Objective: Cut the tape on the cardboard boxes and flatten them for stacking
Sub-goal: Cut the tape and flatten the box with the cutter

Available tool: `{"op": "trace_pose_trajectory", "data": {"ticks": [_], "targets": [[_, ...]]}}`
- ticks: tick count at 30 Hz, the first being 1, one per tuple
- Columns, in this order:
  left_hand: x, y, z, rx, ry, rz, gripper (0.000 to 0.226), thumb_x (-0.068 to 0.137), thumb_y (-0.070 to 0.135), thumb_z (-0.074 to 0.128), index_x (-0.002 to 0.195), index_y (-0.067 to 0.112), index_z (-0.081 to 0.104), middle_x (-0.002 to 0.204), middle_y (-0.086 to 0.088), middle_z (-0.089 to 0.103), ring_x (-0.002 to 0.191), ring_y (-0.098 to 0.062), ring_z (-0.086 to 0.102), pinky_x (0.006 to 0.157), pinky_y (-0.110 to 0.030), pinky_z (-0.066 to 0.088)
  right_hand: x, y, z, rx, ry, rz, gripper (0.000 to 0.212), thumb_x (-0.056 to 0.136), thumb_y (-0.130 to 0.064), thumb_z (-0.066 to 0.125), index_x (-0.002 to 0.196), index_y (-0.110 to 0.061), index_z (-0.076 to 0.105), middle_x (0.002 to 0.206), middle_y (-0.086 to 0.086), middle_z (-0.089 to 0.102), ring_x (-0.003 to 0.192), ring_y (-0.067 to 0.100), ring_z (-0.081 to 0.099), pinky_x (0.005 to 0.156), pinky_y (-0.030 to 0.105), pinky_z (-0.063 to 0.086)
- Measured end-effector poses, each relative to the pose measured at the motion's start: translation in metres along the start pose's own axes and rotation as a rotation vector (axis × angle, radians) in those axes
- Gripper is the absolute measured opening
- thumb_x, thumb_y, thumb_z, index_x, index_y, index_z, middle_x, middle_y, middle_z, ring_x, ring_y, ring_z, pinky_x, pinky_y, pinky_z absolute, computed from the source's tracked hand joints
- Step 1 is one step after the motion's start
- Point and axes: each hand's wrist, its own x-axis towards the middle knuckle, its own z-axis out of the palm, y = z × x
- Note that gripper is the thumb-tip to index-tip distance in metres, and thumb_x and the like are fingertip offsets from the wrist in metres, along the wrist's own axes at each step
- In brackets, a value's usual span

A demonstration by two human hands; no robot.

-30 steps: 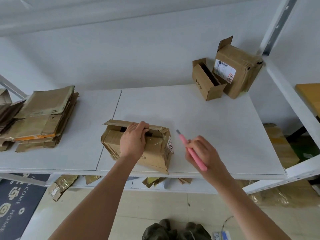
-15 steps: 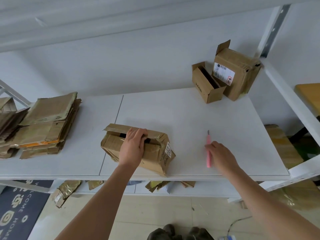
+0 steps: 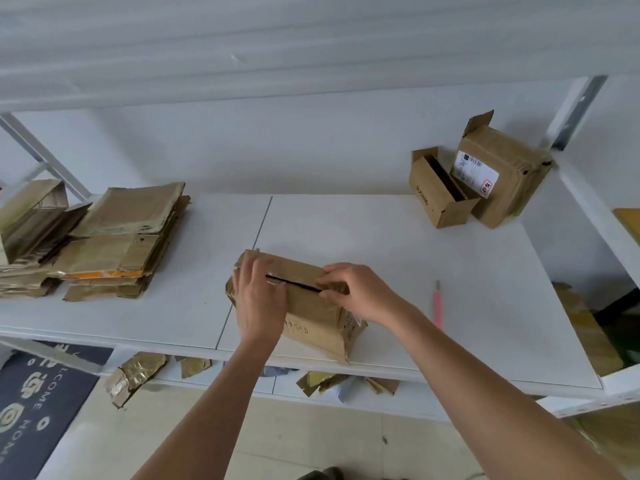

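I see a white shelf board [image 3: 398,251] against a pale wall. At its front edge sits the taped box [image 3: 311,306]; my left hand [image 3: 259,299] lies flat-fingered over its slit top, my right hand [image 3: 360,292] pinches the flap edge. A pink cutter [image 3: 438,306] lies just beside it, and flattened cardboard [image 3: 117,244] is stacked far left.
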Motion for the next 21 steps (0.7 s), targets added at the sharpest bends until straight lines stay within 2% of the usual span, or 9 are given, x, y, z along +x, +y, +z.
{"op": "trace_pose_trajectory", "data": {"ticks": [2,4,7,9,11,15,18,19,21], "targets": [[0.001,-0.007,-0.007,0.022,0.034,-0.318,0.073,0.082,0.025,0.075,0.140,0.010,0.033,0.154,-0.013,0.019,0.142,-0.033,0.022,0.117,-0.048,0.027,-0.001,0.000,0.004,-0.036,0.049,-0.028,0.033,0.090,-0.030,0.070,0.122,-0.023,0.068,0.140,-0.005,0.056,0.125,0.013,0.054,0.102,0.022,0.036],[0.004,-0.011,-0.013,-0.156,-0.054,-0.672,0.090,0.079,0.037,0.080,0.143,0.006,0.025,0.147,-0.017,0.025,0.126,-0.036,0.040,0.105,-0.045,0.041,0.000,-0.003,0.008,-0.063,0.093,-0.039,0.030,0.088,-0.030,0.073,0.117,-0.021,0.070,0.128,-0.006,0.062,0.112,0.012,0.060,0.091,0.018,0.041],[0.009,-0.014,-0.014,-0.747,-0.215,-0.955,0.056,0.083,0.026,0.078,0.127,0.007,0.048,0.123,-0.014,0.058,0.100,-0.030,0.063,0.075,-0.044,0.060,0.000,-0.012,0.014,-0.141,0.149,-0.035,0.022,0.093,-0.029,0.066,0.114,-0.022,0.067,0.108,-0.008,0.067,0.087,0.007,0.060,0.074,0.020,0.044],[0.012,-0.020,-0.015,-0.893,-0.254,-0.960,0.033,0.087,0.014,0.074,0.114,0.007,0.057,0.111,-0.013,0.063,0.096,-0.030,0.065,0.058,-0.041,0.061,0.002,-0.016,0.014,-0.182,0.190,-0.038,0.016,0.099,-0.029,0.056,0.111,-0.020,0.063,0.096,-0.006,0.069,0.069,0.005,0.056,0.062,0.020,0.041],[0.016,-0.026,-0.017,-0.936,-0.264,-0.939,0.029,0.088,0.009,0.071,0.114,0.006,0.057,0.110,-0.013,0.063,0.097,-0.030,0.065,0.053,-0.040,0.059,0.006,-0.017,0.008,-0.127,0.218,0.009,0.013,0.102,-0.027,0.049,0.103,-0.018,0.059,0.084,-0.004,0.067,0.060,0.007,0.051,0.055,0.019,0.034],[0.018,-0.032,-0.019,-0.957,-0.300,-0.894,0.034,0.091,0.007,0.067,0.122,0.004,0.054,0.115,-0.016,0.064,0.097,-0.032,0.068,0.067,-0.049,0.061,0.012,-0.008,-0.001,0.243,0.239,0.269,0.020,0.102,-0.027,0.049,0.084,-0.022,0.054,0.072,-0.008,0.055,0.060,0.007,0.047,0.055,0.020,0.034],[0.018,-0.033,-0.017,-0.928,-0.290,-0.867,0.038,0.090,0.009,0.069,0.121,0.013,0.046,0.109,-0.012,0.063,0.087,-0.032,0.071,0.072,-0.051,0.060,0.005,0.002,0.005,0.686,0.225,0.489,0.025,0.104,-0.021,0.048,0.080,-0.015,0.055,0.075,0.002,0.052,0.065,0.014,0.047,0.059,0.026,0.040],[0.019,-0.031,-0.016,-0.897,-0.284,-0.859,0.043,0.090,0.011,0.070,0.123,0.017,0.043,0.107,-0.010,0.063,0.086,-0.031,0.071,0.071,-0.050,0.060,0.002,0.003,0.007,0.748,0.220,0.517,0.024,0.104,-0.021,0.047,0.083,-0.011,0.056,0.077,0.006,0.052,0.067,0.017,0.048,0.062,0.028,0.042],[0.022,-0.027,-0.013,-0.809,-0.260,-0.830,0.050,0.090,0.015,0.070,0.129,0.022,0.041,0.102,-0.004,0.061,0.088,-0.028,0.070,0.064,-0.043,0.060,-0.002,0.003,0.006,0.666,0.245,0.478,0.023,0.104,-0.023,0.047,0.090,-0.006,0.057,0.081,0.010,0.052,0.071,0.019,0.048,0.065,0.031,0.041]]}}
